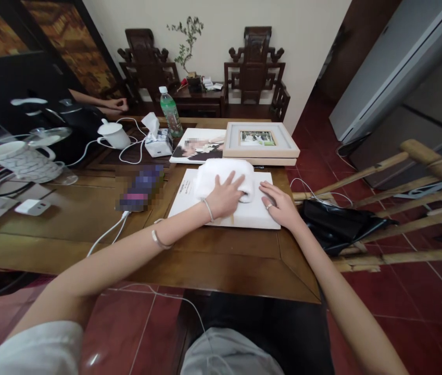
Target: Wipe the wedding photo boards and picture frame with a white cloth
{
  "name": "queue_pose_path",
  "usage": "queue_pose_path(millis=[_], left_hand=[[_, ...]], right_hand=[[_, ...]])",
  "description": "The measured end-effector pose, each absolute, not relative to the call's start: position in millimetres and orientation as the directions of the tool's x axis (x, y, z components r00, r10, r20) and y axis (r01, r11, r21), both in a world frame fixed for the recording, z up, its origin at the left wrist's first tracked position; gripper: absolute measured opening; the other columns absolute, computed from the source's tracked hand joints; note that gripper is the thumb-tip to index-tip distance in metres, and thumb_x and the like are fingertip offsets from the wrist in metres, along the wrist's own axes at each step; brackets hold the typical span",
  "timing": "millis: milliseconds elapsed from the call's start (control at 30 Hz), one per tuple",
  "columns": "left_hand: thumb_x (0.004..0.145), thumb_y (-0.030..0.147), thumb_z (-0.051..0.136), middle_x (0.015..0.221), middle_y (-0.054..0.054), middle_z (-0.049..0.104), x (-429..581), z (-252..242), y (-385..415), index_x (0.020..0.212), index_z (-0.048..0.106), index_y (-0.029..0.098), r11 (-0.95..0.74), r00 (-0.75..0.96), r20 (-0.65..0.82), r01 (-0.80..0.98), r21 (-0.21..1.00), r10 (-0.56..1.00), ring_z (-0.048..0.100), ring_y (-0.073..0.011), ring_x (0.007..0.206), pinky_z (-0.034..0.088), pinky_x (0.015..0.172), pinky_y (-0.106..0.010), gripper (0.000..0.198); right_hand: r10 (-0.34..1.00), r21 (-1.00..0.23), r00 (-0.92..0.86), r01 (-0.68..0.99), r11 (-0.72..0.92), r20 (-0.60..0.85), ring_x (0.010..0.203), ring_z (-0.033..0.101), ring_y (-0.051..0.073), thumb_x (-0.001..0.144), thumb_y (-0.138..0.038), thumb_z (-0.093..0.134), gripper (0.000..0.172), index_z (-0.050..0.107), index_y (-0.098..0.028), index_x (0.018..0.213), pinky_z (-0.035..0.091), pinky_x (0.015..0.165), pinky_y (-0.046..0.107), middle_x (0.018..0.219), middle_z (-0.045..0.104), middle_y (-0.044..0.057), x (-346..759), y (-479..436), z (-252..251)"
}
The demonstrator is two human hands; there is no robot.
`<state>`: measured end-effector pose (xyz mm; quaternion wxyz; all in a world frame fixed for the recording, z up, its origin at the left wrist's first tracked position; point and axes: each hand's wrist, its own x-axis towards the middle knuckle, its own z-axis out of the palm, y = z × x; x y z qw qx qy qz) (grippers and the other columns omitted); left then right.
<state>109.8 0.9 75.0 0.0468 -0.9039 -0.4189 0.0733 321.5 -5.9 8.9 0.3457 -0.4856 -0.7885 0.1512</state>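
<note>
One left hand [225,199]: palm down, wrist ringed by a bracelet, fingers spread open on the white cloth [215,172].
One right hand [281,205]: fingers open, extended along the white panel [187,195] at its right edge.
White cloth: soft, thick, folded to a rounded pad, lying on the panel.
White panel: flat, rectangular, print at left.
Table [221,255]: glossy brown wood.

phone [142,188] pixelated | white board [254,217] partly under towel [215,172], print [185,188] illegible | wooden poles [439,162] cut off, right edge
</note>
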Motion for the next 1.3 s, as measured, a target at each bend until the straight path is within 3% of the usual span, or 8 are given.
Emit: queue_pose_path(millis=[200,467,633,867,1133,1300], left_hand=[[0.086,0.008,0.045,0.157,-0.01,0.029,105,77,-22,0.122,0.065,0.019,-0.704,0.694,-0.119,0.697,-0.137,0.71,0.021,-0.042,0.143,0.037,0.101,-0.069,0.042],[0.087,0.025,0.056,0.156,-0.012,0.031,103,90,-116,0.111,0.07,0.02,-0.763,0.746,-0.158,0.626,-0.165,0.646,0.03,-0.0455,0.138,0.043,0.097,-0.065,0.028],[0.089,0.017,0.047,0.155,-0.013,0.033,107,95,-75,0.119,0.065,0.017,-0.709,0.693,-0.15,0.687,-0.159,0.705,0.032,-0.042,0.139,0.046,0.097,-0.06,0.035],[0.086,0.009,0.042,0.155,-0.012,0.032,117,90,0,0.126,0.061,0.017,-0.644,0.627,-0.156,0.757,-0.109,0.763,0.026,-0.041,0.141,0.042,0.098,-0.066,0.045],[0.088,0.015,0.046,0.149,-0.018,0.04,116,82,-56,0.116,0.068,0.014,-0.686,0.687,-0.076,0.698,-0.204,0.722,0.034,-0.0457,0.135,0.042,0.097,-0.065,0.035],[0.086,0.024,0.054,0.149,-0.016,0.04,109,89,-102,0.11,0.071,0.018,-0.775,0.768,-0.113,0.611,-0.163,0.63,0.036,-0.0462,0.135,0.041,0.099,-0.062,0.03]], right_hand=[[0.869,-0.56,-0.295,0.672,0.484,0.398,0.132,0.048,0.027,0.089,-0.028,0.046,0.04,0.065,-0.017,0.122,0.036,0.112,0.05,0.135,0.059,0.013,322,-5,8],[0.858,-0.546,-0.31,0.671,0.502,0.409,0.135,0.044,0.026,0.09,-0.027,0.044,0.041,0.063,-0.014,0.125,0.034,0.114,0.048,0.14,0.054,0.014,320,-7,10],[0.87,-0.556,-0.312,0.675,0.485,0.381,0.134,0.046,0.027,0.09,-0.027,0.044,0.042,0.062,-0.015,0.127,0.035,0.114,0.051,0.138,0.056,0.013,319,-7,10],[0.87,-0.559,-0.328,0.67,0.488,0.368,0.136,0.043,0.026,0.091,-0.026,0.041,0.044,0.059,-0.013,0.13,0.033,0.115,0.049,0.139,0.054,0.015,320,-8,12],[0.889,-0.58,-0.311,0.675,0.456,0.336,0.139,0.038,0.027,0.09,-0.026,0.041,0.047,0.057,-0.013,0.132,0.03,0.116,0.049,0.143,0.05,0.014,320,-4,8],[0.905,-0.571,-0.251,0.709,0.413,0.342,0.141,0.035,0.028,0.089,-0.025,0.041,0.049,0.054,-0.016,0.135,0.027,0.117,0.052,0.147,0.047,0.012,316,2,1]])
